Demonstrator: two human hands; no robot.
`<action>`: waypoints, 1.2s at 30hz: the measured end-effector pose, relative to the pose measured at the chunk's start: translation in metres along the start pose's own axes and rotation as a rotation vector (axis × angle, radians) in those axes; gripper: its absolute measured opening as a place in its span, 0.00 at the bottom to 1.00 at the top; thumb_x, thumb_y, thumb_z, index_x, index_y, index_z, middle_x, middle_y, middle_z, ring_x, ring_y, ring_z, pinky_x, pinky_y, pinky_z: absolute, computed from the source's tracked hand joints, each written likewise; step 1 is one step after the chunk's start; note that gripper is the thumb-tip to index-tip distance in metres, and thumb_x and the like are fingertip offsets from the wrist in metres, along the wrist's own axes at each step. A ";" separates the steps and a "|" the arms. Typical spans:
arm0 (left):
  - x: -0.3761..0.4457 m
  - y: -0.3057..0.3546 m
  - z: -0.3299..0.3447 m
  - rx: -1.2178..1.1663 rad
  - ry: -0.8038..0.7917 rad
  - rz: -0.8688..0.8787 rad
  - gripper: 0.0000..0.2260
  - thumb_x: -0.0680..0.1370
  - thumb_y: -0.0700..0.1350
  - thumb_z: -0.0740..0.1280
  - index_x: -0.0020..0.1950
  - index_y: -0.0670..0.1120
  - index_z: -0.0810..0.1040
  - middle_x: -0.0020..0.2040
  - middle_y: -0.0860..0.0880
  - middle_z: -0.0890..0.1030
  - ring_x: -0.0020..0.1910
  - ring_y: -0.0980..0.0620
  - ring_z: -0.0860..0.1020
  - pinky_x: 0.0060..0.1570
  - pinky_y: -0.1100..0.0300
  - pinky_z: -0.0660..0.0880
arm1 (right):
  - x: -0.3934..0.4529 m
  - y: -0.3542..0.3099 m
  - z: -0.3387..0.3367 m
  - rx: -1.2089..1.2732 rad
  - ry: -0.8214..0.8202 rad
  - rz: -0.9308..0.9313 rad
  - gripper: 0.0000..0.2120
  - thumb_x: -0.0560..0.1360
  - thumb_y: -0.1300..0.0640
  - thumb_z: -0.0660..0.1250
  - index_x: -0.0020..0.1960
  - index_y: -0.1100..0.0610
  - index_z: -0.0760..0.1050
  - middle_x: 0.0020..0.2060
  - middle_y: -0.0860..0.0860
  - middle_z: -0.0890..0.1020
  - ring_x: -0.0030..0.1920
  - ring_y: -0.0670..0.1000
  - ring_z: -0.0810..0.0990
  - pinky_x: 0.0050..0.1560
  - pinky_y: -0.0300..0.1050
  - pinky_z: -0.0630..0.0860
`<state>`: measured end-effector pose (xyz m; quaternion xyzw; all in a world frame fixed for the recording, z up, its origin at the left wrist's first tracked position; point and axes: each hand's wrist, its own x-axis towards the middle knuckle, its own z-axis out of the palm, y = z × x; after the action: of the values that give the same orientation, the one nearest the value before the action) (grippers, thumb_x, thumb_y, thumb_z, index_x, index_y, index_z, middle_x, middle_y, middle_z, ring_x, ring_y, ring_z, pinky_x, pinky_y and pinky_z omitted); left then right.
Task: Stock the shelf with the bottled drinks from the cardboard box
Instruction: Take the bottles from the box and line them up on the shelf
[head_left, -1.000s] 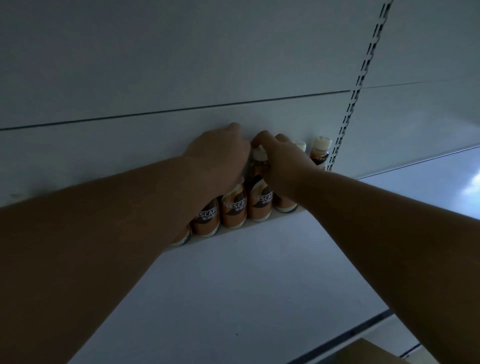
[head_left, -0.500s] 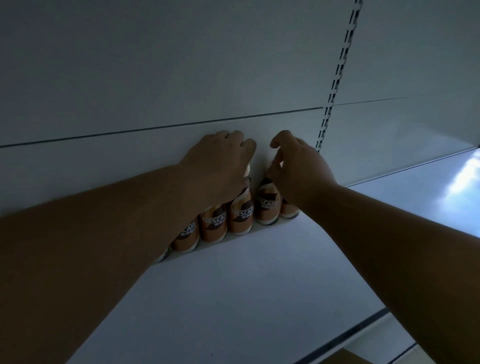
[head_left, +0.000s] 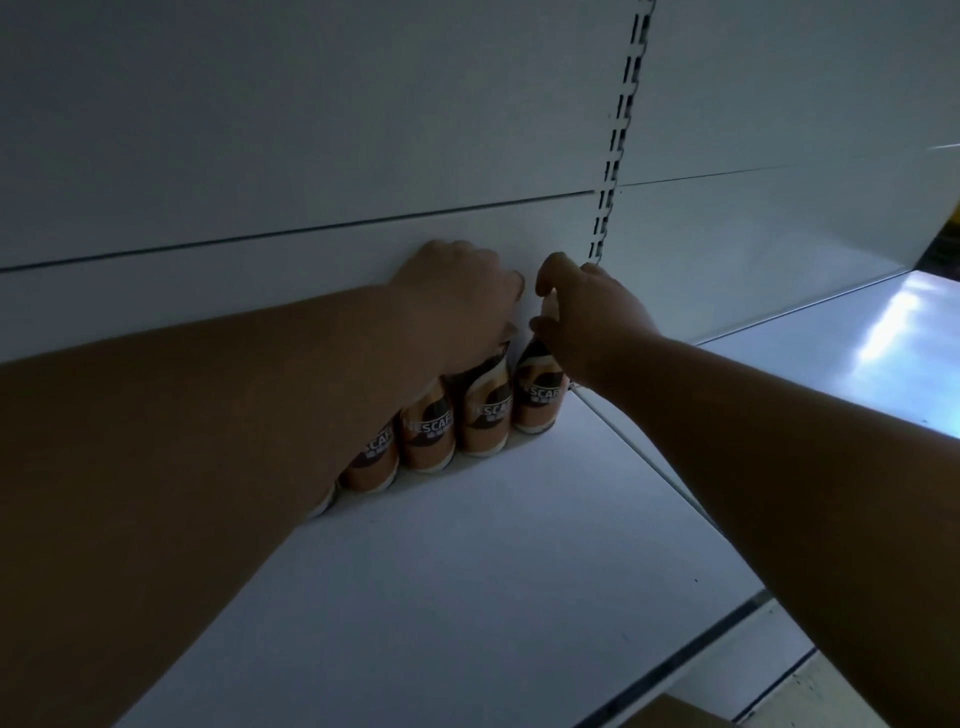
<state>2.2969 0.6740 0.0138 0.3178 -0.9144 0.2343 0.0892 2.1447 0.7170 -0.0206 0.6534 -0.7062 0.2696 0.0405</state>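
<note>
a row of bottles (head_left: 485, 415) stands along the back edge of the shelf (head_left: 467, 571). the left hand (head_left: 457, 301) curls over the bottle tops. the right hand (head_left: 587, 317) pinches the neck of the end bottle (head_left: 537, 400). a box (head_left: 670, 714) corner shows below the front edge.

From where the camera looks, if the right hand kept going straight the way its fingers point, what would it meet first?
The right hand would most likely meet the rightmost bottle first, with the shelf's white back panel behind; depth is unclear.
</note>
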 end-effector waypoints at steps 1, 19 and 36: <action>-0.001 0.000 0.001 0.013 0.005 0.003 0.13 0.78 0.54 0.60 0.55 0.45 0.73 0.47 0.44 0.75 0.42 0.48 0.67 0.43 0.52 0.65 | 0.000 0.001 0.000 0.008 -0.005 -0.005 0.15 0.76 0.55 0.67 0.59 0.54 0.67 0.49 0.55 0.74 0.44 0.55 0.76 0.42 0.49 0.77; -0.002 0.011 -0.016 -0.056 -0.185 -0.043 0.04 0.76 0.46 0.65 0.43 0.48 0.72 0.41 0.47 0.73 0.40 0.48 0.73 0.42 0.54 0.69 | 0.010 0.001 0.003 0.030 -0.142 -0.032 0.18 0.77 0.53 0.65 0.64 0.53 0.66 0.43 0.54 0.77 0.38 0.52 0.76 0.32 0.43 0.73; -0.004 0.007 0.005 -0.056 -0.045 -0.080 0.11 0.76 0.51 0.67 0.53 0.44 0.76 0.51 0.43 0.70 0.41 0.48 0.66 0.41 0.53 0.66 | 0.016 0.001 0.005 0.078 -0.159 -0.049 0.16 0.76 0.55 0.67 0.59 0.56 0.64 0.38 0.53 0.76 0.36 0.51 0.76 0.31 0.44 0.74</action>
<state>2.2956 0.6790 0.0051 0.3565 -0.9090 0.1978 0.0865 2.1431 0.7004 -0.0182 0.6909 -0.6800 0.2430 -0.0345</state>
